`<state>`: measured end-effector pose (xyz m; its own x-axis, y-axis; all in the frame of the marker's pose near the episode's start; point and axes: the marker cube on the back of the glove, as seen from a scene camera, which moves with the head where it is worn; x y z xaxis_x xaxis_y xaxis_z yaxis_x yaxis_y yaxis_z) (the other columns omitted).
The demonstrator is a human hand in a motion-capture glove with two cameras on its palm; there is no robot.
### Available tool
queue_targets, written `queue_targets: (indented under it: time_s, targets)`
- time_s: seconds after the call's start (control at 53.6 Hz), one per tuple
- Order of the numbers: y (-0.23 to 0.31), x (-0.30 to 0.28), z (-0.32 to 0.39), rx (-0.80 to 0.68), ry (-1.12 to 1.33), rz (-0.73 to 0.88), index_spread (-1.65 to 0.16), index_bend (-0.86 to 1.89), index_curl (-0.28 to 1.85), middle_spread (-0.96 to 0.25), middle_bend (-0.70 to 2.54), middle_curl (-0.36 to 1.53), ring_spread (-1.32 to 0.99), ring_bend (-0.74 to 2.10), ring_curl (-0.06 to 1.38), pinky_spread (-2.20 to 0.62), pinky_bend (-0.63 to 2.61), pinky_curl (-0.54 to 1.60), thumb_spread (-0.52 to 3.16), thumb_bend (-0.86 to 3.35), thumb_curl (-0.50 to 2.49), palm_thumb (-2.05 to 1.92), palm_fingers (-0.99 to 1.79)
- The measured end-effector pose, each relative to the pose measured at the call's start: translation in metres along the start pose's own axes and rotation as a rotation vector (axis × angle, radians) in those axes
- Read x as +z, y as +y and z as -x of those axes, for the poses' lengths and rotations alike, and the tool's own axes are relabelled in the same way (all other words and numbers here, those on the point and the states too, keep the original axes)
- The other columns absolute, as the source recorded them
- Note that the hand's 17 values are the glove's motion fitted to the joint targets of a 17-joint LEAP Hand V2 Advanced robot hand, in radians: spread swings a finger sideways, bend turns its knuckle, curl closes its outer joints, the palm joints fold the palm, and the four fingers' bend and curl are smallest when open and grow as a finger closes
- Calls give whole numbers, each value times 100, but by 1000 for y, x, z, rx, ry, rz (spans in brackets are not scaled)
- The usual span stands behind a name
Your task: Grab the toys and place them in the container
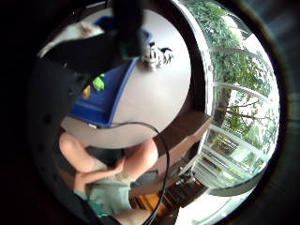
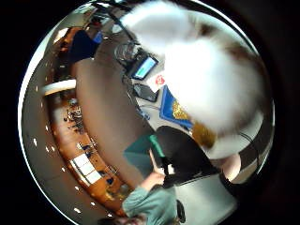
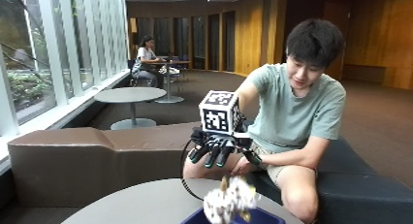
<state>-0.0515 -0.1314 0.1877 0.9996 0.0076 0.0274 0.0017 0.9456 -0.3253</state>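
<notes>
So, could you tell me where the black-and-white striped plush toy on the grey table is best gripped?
Probably take the black-and-white striped plush toy across its body, from above: it lies on the grey table close beside the blue container, so that side is blocked. Its pose is too small to tell.

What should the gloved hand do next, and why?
Probably go for the striped toy on the table beside the blue container. The gloved right hand hangs open, and the white fluffy toy is below it, over the container.
</notes>
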Motion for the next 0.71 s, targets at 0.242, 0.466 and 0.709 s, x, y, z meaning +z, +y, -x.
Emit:
queue_targets:
  time_s: [0.242, 0.466, 0.709]
  targets:
    - [14, -3, -68, 53, 10, -161, -23, 7, 57, -4, 17, 46, -2, 27, 45, 4, 119, 42, 107, -7, 53, -7, -29]
    - [-18, 24, -166, -74, 40, -23, -25, 14, 48, -9, 17, 42, -2, 14, 39, 3, 77, 29, 121, 1, 46, 7, -27]
    - [-125, 58, -229, -11, 112, 46, -26, 9, 37, -10, 14, 36, -4, 14, 33, 1, 69, 28, 126, -1, 41, 11, -27]
